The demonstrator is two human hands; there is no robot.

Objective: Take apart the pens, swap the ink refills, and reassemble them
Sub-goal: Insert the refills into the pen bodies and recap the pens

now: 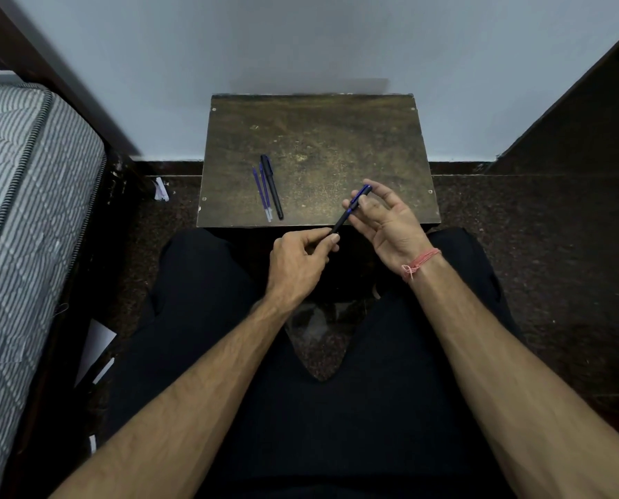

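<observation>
I see the pen [351,210] spanning both hands. My left hand [297,264] pinches its lower end; my right hand [383,217] pinches its blue cap end, other fingers spread.

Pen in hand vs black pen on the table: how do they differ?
The held pen is off the table, gripped by both the left hand and right hand; the black pen lies on the table untouched. The held pen shows blue at its far end; the black pen is all dark. Both are slim, dark-barrelled.
</observation>
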